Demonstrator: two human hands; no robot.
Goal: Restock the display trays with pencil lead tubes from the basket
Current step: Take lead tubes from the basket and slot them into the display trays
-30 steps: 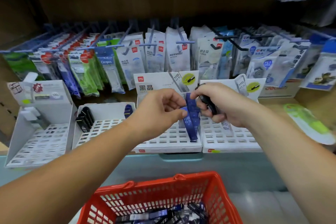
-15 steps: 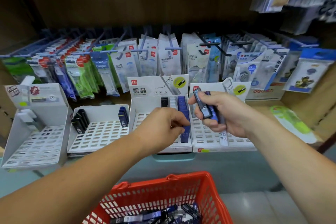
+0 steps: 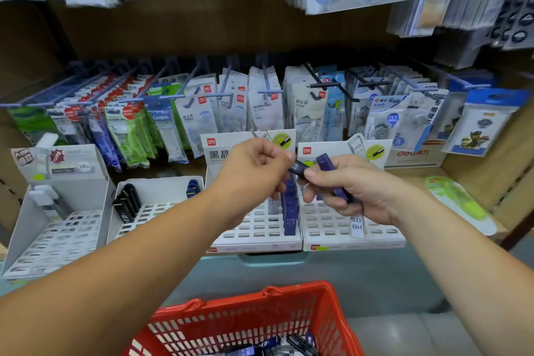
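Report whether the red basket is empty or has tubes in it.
Not empty. Blue and black tubes lie on the bottom of the red basket; the frame's edge cuts them off, so their number cannot be told.

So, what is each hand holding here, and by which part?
The right hand grips two slim blue plastic lead tubes around their lower parts; the left hand pinches the top end of the left one.

Four white trays (image 3: 254, 228) stand in a row, one red basket (image 3: 245, 299) near them. The left hand (image 3: 254, 173) and right hand (image 3: 355, 193) hold two blue tubes (image 3: 326, 163) between them; about three black tubes (image 3: 127, 202) stand in the second tray from the left. The third tray's blue column (image 3: 289, 211) and the basket's heap are too hidden to count.
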